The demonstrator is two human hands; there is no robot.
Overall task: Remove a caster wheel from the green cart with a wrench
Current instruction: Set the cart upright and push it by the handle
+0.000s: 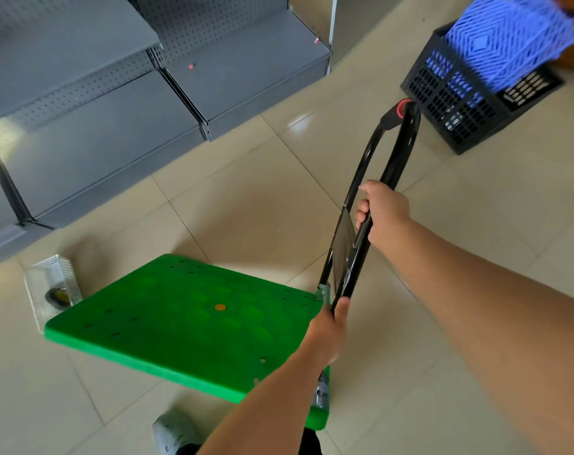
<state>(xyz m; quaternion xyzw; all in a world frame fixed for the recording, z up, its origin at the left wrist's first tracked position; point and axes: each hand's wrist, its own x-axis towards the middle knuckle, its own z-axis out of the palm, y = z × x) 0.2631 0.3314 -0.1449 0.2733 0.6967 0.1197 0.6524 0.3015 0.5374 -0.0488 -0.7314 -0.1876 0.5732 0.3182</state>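
Beige floor tiles (476,257) carry a black crate (456,103) holding blue lattice panels (508,37). Both hands, left hand (325,333) and right hand (382,208), curl around the green cart (187,323) handle (371,192). No writing legible.

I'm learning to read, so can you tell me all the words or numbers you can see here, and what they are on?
There are no words or numbers to read here.
The green cart shows only an orange dot and holes.
The black crate has a pale patch on its rim, too blurred to read.
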